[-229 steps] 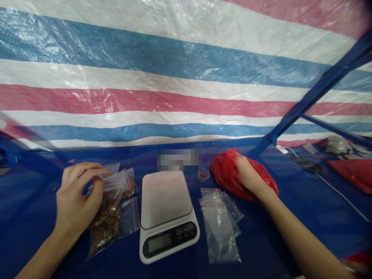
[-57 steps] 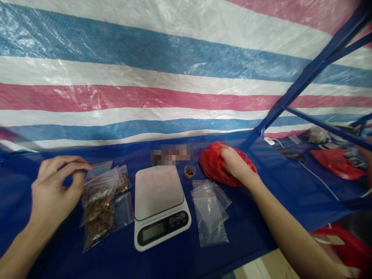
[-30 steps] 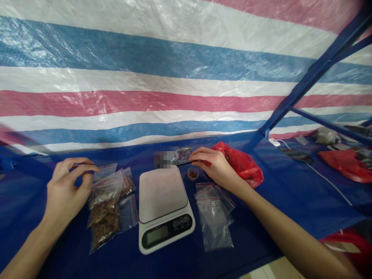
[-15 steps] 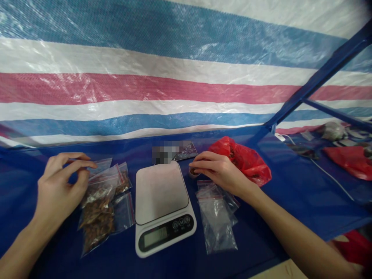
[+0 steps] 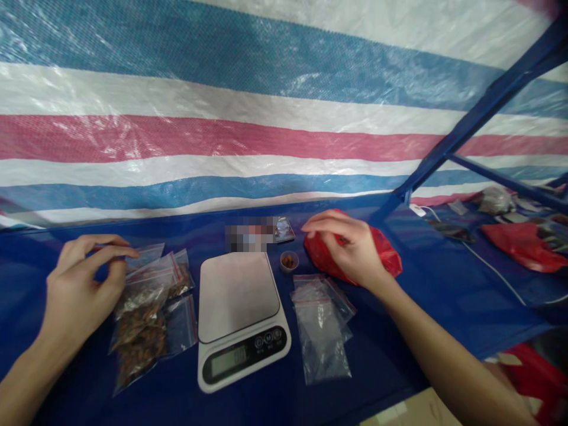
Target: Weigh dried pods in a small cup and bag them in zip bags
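Note:
My left hand (image 5: 84, 283) is curved and holds nothing, fingers apart, beside zip bags filled with brown dried pieces (image 5: 144, 334). Over a red plastic bag (image 5: 388, 251) hovers my right hand (image 5: 348, 242), its fingers loosely bent and holding nothing that I can see; it hides much of the bag. Between the hands sits a white kitchen scale (image 5: 239, 296) with a bare platform. A small round cup (image 5: 289, 261) with some brown bits in it stands right of the scale. Flat clear zip bags (image 5: 322, 334) lie in front of that cup.
A phone-like device (image 5: 284, 229) lies behind the scale, next to a blurred-out patch. Striped plastic sheeting (image 5: 222, 136) hangs behind the blue surface (image 5: 426, 284). A blue metal bar (image 5: 470, 124) slants at the right, with another red bag (image 5: 523, 245) beyond it.
My right hand has let go of the small cup and moved right, over the red bag. The left hand keeps its pose; the whole view has shifted slightly.

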Tool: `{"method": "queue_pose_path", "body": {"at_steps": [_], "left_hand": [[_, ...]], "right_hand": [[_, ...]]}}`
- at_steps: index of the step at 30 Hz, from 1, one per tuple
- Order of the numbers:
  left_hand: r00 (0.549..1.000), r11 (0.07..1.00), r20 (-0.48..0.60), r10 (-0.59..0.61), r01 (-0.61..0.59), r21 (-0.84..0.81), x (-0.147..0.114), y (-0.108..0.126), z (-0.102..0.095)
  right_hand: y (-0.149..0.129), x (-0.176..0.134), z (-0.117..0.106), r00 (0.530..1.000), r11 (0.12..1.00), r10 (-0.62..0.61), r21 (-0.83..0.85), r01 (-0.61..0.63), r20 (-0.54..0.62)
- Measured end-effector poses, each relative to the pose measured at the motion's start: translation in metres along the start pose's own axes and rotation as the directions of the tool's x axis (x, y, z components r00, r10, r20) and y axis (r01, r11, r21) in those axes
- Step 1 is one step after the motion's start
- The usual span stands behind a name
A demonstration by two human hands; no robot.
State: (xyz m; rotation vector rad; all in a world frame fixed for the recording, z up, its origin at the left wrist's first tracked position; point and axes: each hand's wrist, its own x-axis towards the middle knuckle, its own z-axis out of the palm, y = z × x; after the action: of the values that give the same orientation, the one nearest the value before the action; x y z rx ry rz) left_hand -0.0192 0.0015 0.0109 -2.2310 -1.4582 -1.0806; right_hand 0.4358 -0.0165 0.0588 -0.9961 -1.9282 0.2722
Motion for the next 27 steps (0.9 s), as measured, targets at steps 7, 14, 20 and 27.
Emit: {"method": "queue_pose_path", "body": {"at_steps": [7,14,20,27], "left_hand": [[0.999,1.000,-0.017,-0.028,0.028,0.004,-0.004,-0.010,0.004],[0.995,0.995,-0.002,-0.099,0.099,0.020,-0.003,-0.011,0.002],[0.995,0.995,0.010,-0.095,0.095,0.016,-0.004,-0.012,0.000],[0.998,0.998,0.012,-0.059,0.059,0.018,-0.003,-0.013,0.003]], "right_hand": [[0.054,-0.010,-0.074,0.853,0.935,0.334,-0.253,-0.248,0.400],[0.074,-0.028,-0.054,0.912,0.917,0.251,-0.381,-0.116,0.325],[0.084,-0.034,-0.027,0.935,0.896,0.181,-0.443,-0.029,0.306],[0.078,-0.030,-0.026,0.945,0.899,0.142,-0.439,0.002,0.296]]}}
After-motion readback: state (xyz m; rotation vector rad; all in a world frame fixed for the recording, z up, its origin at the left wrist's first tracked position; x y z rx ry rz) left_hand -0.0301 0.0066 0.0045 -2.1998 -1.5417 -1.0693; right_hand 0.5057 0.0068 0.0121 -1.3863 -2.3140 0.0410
